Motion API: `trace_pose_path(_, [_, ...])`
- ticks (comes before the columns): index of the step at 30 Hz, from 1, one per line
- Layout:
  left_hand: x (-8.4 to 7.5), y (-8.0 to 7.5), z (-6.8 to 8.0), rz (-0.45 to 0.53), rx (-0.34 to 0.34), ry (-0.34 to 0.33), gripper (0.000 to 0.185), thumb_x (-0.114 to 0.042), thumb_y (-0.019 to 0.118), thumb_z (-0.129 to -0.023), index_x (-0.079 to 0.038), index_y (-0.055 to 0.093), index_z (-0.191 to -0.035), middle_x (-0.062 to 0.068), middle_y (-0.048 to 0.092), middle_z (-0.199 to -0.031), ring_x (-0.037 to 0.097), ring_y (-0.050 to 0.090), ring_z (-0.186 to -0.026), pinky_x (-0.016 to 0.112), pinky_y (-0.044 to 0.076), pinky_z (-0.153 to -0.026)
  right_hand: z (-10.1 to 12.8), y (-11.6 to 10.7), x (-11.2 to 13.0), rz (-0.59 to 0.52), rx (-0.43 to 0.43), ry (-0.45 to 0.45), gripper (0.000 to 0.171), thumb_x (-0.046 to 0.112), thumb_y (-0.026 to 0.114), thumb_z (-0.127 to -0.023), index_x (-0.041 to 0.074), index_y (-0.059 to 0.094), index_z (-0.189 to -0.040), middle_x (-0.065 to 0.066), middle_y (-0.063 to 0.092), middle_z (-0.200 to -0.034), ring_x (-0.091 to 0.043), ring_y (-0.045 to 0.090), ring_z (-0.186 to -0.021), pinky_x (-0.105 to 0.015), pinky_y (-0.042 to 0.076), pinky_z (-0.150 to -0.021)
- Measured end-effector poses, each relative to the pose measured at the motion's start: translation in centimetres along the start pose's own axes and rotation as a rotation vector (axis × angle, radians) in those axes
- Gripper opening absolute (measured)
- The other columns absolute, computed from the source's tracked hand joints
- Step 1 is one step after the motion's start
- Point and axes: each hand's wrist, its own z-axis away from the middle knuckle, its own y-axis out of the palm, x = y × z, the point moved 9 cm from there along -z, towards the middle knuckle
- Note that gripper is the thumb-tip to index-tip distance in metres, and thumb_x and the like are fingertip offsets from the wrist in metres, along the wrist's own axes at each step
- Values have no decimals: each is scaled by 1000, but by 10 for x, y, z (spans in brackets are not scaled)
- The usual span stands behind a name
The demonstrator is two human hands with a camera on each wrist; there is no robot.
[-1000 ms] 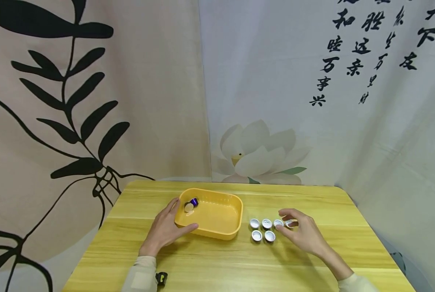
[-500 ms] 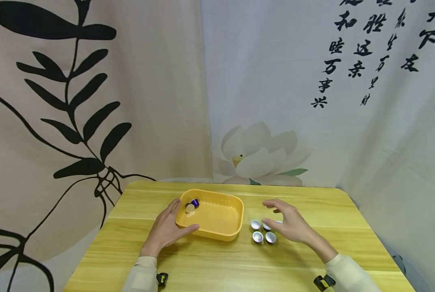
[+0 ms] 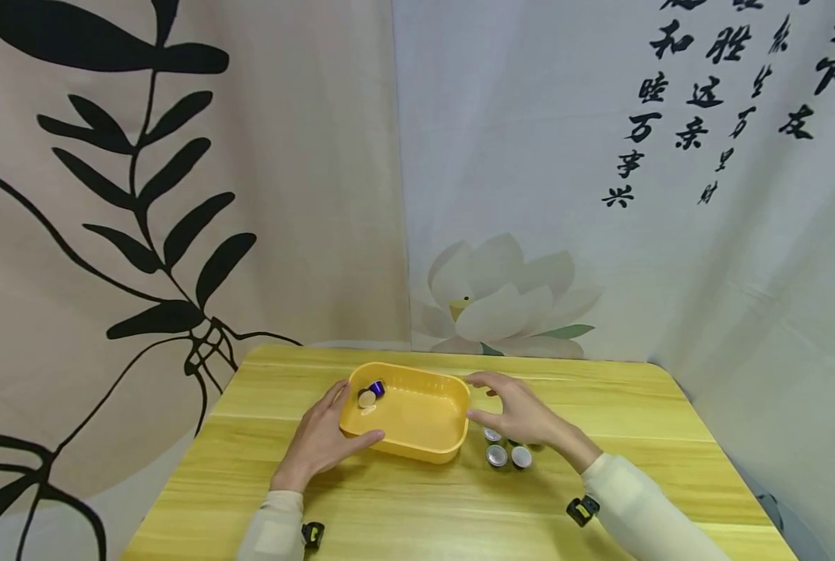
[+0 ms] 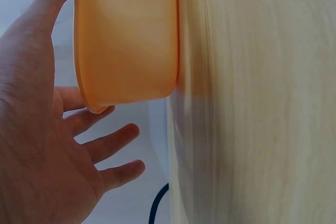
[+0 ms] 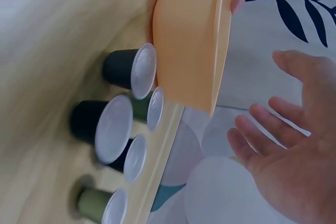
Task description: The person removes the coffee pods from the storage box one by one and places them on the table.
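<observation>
A yellow plastic tray [image 3: 417, 417] sits on the table, holding a gold-topped coffee capsule [image 3: 367, 400] and a purple coffee capsule [image 3: 378, 389] at its left end. My left hand [image 3: 325, 440] spans the tray's near left corner, thumb and fingers spread and touching its edge. My right hand [image 3: 519, 411] is just at the tray's right rim, fingers spread with nothing between them. Below it stand several silver-lidded coffee capsules [image 3: 497, 456], partly covered by the hand. In the right wrist view they have dark [image 5: 118, 68] or green [image 5: 93, 204] bodies.
The wooden table [image 3: 403, 506] ends at a back edge behind the tray. A curtain [image 3: 319, 195] with printed leaves, a lotus and writing hangs behind it. Black devices sit at the left wrist [image 3: 312, 535] and right wrist [image 3: 583, 510].
My right hand has moved left from the right end of the capsule rows, across them, to the tray's right rim. My left hand and the tray stay in place.
</observation>
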Motion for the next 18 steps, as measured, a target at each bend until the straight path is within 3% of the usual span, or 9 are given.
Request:
trace_pose_path(8, [0, 1, -1, 2, 0, 1, 129, -87, 75, -89, -7, 28, -180, 13, 23, -190, 54, 35, -169, 74, 38, -133, -31, 21, 8, -32, 95, -26, 61, 29, 78, -109, 1, 60, -159, -18, 66, -161, -40, 67, -144, -60, 61, -115])
trace_pose_path(18, [-1, 0, -2, 5, -5, 7, 129, -86, 76, -89, -7, 30, -179, 16, 26, -189, 55, 38, -167, 75, 39, -132, -63, 41, 12, -1, 168, -42, 61, 29, 78, -107, 3, 60, -159, -17, 68, -158, -39, 69, -143, -60, 59, -119])
